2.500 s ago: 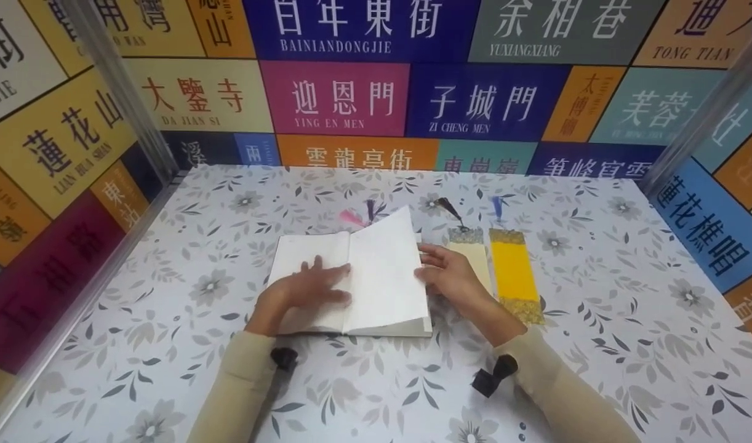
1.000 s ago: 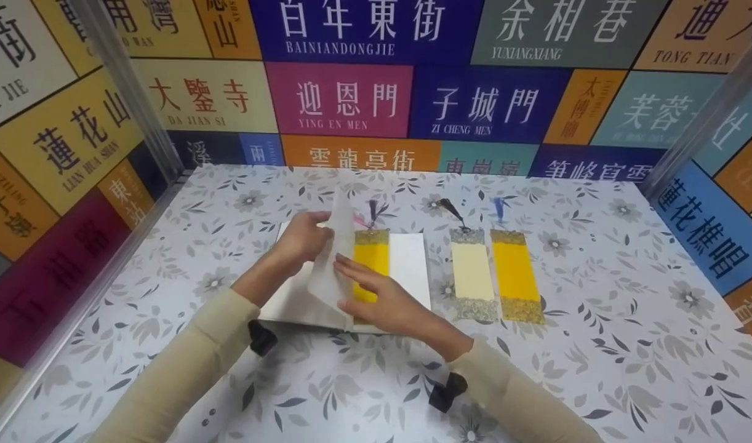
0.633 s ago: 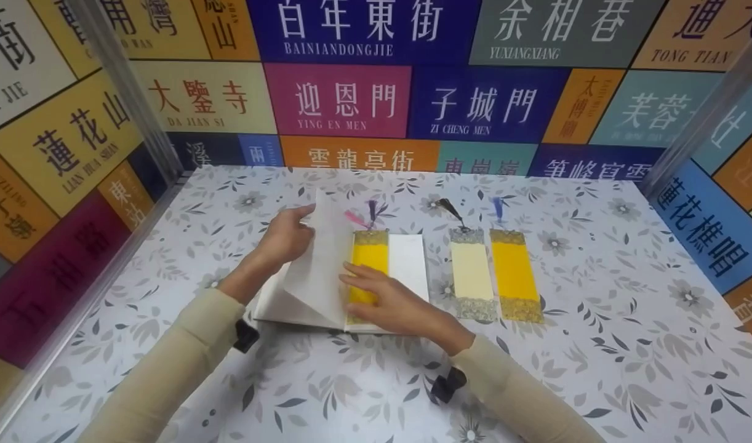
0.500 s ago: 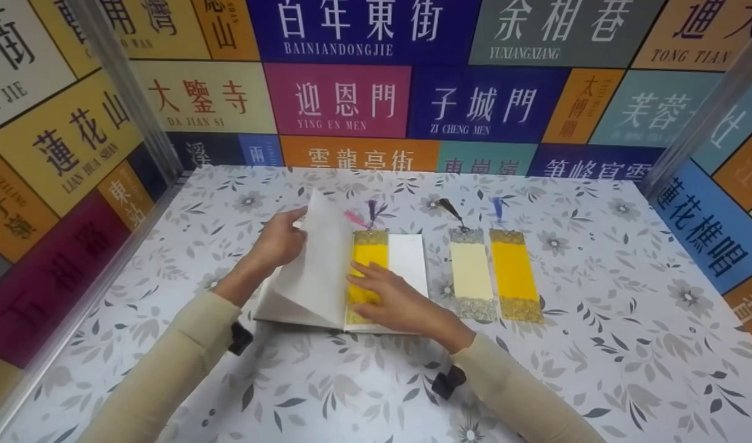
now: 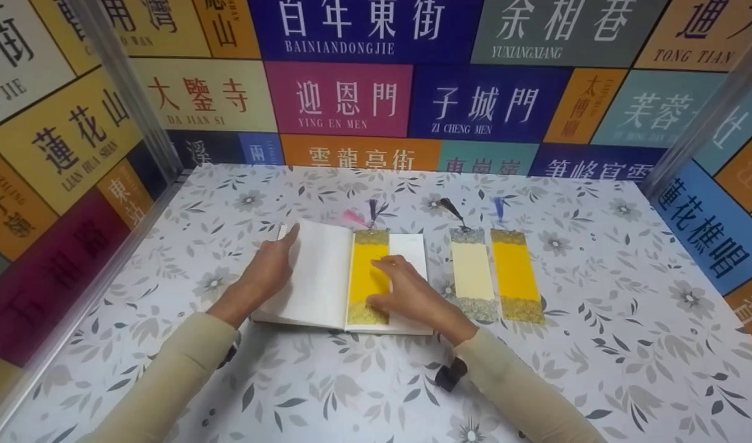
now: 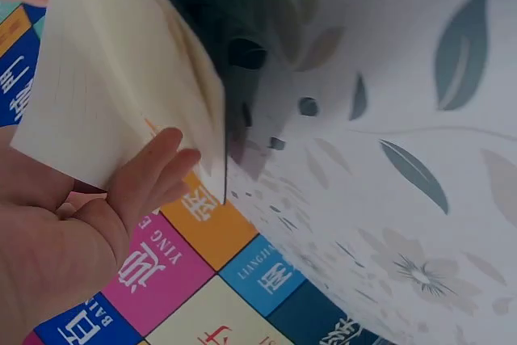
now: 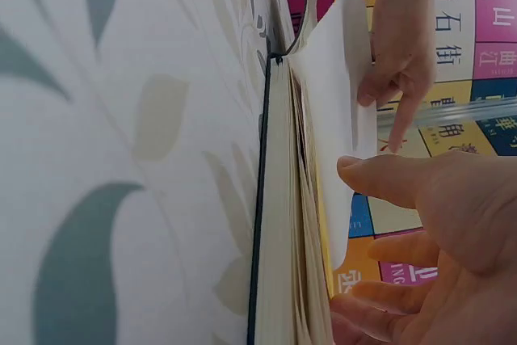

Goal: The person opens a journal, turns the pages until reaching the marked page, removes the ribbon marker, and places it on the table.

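A notebook [image 5: 408,246] lies spread on the table, its dark cover edge showing in the wrist views. My left hand [image 5: 268,271] pinches the outer edge of a white page [image 5: 320,277] that is turned to the left and slightly raised. On the right-hand side, near the fold, lies a yellow bookmark [image 5: 365,264] with gold glitter ends. Its dark purple tassel [image 5: 374,212] sticks out past the top. My right hand [image 5: 413,298] reaches over this bookmark, thumb and fingers spread apart, fingertips right over its right edge and part of it hidden.
Right of the notebook lie a cream bookmark [image 5: 471,271] with silver ends and another yellow bookmark [image 5: 516,264] with gold ends. A pink tassel [image 5: 356,218] shows at the notebook's top. Behind the floral table [image 5: 610,277] stand panels with printed characters [image 5: 345,98].
The left hand has turned the page from right to left and lowered it, uncovering the yellow bookmark. The right hand has moved from the page's edge onto the bookmark, drifting slightly right lately.
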Action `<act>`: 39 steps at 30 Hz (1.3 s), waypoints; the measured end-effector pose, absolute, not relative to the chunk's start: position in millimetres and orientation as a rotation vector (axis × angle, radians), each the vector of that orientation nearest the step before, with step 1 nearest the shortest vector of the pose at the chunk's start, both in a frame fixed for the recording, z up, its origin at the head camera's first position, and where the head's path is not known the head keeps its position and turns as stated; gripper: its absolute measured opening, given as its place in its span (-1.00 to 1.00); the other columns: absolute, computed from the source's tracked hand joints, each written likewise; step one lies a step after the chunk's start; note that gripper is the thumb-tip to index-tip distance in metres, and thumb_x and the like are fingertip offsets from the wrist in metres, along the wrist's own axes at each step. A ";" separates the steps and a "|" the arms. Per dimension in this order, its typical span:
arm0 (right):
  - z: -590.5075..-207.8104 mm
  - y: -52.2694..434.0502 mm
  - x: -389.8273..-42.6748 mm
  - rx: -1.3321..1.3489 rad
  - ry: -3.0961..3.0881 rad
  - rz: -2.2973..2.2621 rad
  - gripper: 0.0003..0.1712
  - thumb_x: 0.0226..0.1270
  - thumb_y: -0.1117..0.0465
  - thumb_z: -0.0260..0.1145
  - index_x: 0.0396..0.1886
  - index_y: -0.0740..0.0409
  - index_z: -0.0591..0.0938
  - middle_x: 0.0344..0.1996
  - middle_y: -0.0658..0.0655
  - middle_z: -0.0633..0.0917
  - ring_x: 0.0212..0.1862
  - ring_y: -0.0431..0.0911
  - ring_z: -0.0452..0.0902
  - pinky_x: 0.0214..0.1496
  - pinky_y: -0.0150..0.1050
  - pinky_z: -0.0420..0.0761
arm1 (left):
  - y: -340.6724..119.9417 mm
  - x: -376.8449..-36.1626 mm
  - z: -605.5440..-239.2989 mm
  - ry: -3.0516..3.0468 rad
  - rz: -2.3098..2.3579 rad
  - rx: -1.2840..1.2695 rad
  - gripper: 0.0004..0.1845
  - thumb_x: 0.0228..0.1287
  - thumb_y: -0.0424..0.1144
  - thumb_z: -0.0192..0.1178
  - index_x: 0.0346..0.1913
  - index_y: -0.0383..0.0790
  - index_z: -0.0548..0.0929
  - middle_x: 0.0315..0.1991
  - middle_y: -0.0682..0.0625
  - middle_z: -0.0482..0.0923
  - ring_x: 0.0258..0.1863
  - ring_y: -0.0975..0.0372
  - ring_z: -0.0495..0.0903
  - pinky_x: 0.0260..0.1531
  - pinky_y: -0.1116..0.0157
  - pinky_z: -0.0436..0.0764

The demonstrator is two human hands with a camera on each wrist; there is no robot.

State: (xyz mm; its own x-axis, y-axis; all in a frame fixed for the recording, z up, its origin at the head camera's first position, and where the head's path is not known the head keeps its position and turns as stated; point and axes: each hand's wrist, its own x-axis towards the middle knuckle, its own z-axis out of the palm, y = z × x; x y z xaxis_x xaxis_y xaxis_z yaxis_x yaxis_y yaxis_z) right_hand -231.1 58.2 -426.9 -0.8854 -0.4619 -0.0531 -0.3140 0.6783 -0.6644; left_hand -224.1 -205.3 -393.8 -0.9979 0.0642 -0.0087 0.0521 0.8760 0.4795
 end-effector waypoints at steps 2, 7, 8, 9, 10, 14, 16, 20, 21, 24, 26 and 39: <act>-429.2 58.0 -235.4 -0.538 2.666 -1.076 -0.13 0.22 0.10 0.48 0.49 0.17 0.35 0.41 0.27 0.36 0.36 0.15 0.41 0.46 0.01 0.44 | -204.8 -222.3 -398.1 3.016 0.725 0.123 -0.23 0.31 -0.65 -0.11 0.58 -0.30 0.05 0.32 -0.44 0.43 0.14 -0.17 0.60 0.19 0.02 0.61; -433.0 56.7 -248.3 -0.319 2.631 -1.150 -0.05 0.21 0.06 0.50 0.53 0.16 0.28 0.27 0.25 0.45 0.19 0.09 0.51 0.22 -0.05 0.62 | -202.5 -218.4 -408.1 2.994 0.586 0.186 -0.32 0.39 -0.57 -0.14 0.57 -0.28 0.12 0.38 -0.68 0.12 0.29 -0.39 0.39 0.21 -0.13 0.56; -432.7 56.2 -251.0 -0.278 2.624 -1.149 -0.03 0.20 0.04 0.51 0.53 0.15 0.27 0.25 0.24 0.46 0.18 0.09 0.51 0.22 -0.04 0.61 | -201.8 -217.8 -409.4 2.986 0.557 0.194 -0.33 0.41 -0.55 -0.13 0.57 -0.26 0.13 0.39 -0.72 0.02 0.30 -0.42 0.36 0.19 -0.15 0.57; -432.2 55.6 -253.7 -0.241 2.615 -1.149 -0.02 0.20 0.02 0.51 0.54 0.14 0.26 0.25 0.24 0.47 0.18 0.09 0.50 0.22 -0.04 0.60 | -200.8 -217.3 -410.3 2.973 0.532 0.194 -0.35 0.45 -0.51 -0.13 0.57 -0.23 0.13 0.42 -0.72 -0.08 0.34 -0.44 0.30 0.21 -0.18 0.55; -431.8 55.3 -256.0 -0.210 2.605 -1.150 0.00 0.19 0.00 0.51 0.54 0.15 0.25 0.24 0.25 0.48 0.18 0.09 0.50 0.25 -0.03 0.59 | -199.6 -216.7 -410.8 2.957 0.508 0.196 -0.37 0.48 -0.46 -0.12 0.57 -0.19 0.13 0.45 -0.70 -0.16 0.40 -0.45 0.20 0.27 -0.21 0.49; -429.0 52.7 -263.6 -0.122 2.570 -1.144 0.01 0.17 -0.05 0.51 0.52 0.17 0.25 0.26 0.28 0.46 0.22 0.10 0.46 0.37 0.00 0.49 | -195.2 -216.3 -410.9 2.907 0.470 0.267 -0.39 0.53 -0.39 -0.07 0.57 -0.06 0.17 0.57 -0.47 -0.28 0.54 -0.35 -0.07 0.43 -0.26 0.24; -428.0 50.7 -265.0 -0.092 2.550 -1.151 -0.01 0.16 -0.05 0.52 0.50 0.17 0.27 0.30 0.29 0.43 0.25 0.11 0.44 0.42 0.01 0.45 | -194.2 -216.2 -411.2 2.886 0.480 0.329 -0.41 0.54 -0.38 -0.06 0.55 -0.03 0.20 0.60 -0.37 -0.22 0.57 -0.29 -0.10 0.48 -0.25 0.16; -427.4 43.9 -264.8 -0.085 2.587 -1.091 0.01 0.10 -0.05 0.55 0.47 0.16 0.30 0.31 0.33 0.39 0.21 0.12 0.45 0.44 0.02 0.44 | -193.5 -215.0 -415.8 2.843 0.455 0.462 -0.46 0.57 -0.34 -0.09 0.54 -0.07 0.23 0.58 -0.31 0.01 0.57 -0.22 0.04 0.50 -0.20 0.16; -427.8 41.8 -264.5 -0.102 2.616 -1.057 0.02 0.08 -0.06 0.56 0.47 0.17 0.30 0.29 0.34 0.40 0.19 0.13 0.46 0.42 0.02 0.46 | -193.3 -214.7 -417.4 2.830 0.437 0.473 -0.46 0.59 -0.30 -0.10 0.55 -0.06 0.21 0.58 -0.29 0.04 0.57 -0.20 0.06 0.51 -0.18 0.16; -428.9 36.9 -263.8 -0.104 2.692 -0.950 0.10 0.05 -0.07 0.57 0.50 0.23 0.26 0.28 0.38 0.42 0.17 0.15 0.48 0.40 0.02 0.48 | -191.3 -215.1 -421.7 2.783 0.389 0.466 -0.44 0.62 -0.17 -0.14 0.59 -0.05 0.11 0.59 -0.25 0.02 0.58 -0.15 0.06 0.55 -0.12 0.11; -429.7 35.5 -263.1 -0.079 2.711 -0.919 0.12 0.06 -0.07 0.57 0.51 0.26 0.24 0.30 0.39 0.42 0.20 0.15 0.47 0.43 0.03 0.45 | -188.9 -215.6 -422.8 2.741 0.397 0.413 -0.41 0.62 -0.11 -0.19 0.61 -0.02 0.03 0.61 -0.25 -0.08 0.60 -0.15 -0.03 0.57 -0.14 0.03; -432.9 33.6 -259.0 -0.020 2.673 -0.978 -0.04 0.06 0.00 0.59 0.38 0.21 0.34 0.15 0.22 0.60 0.11 0.08 0.55 0.34 -0.04 0.54 | -172.1 -225.4 -412.4 2.561 0.186 0.277 -0.20 0.51 0.33 -0.26 0.62 0.20 -0.28 0.55 -0.55 -0.34 0.52 -0.46 -0.20 0.43 -0.44 -0.04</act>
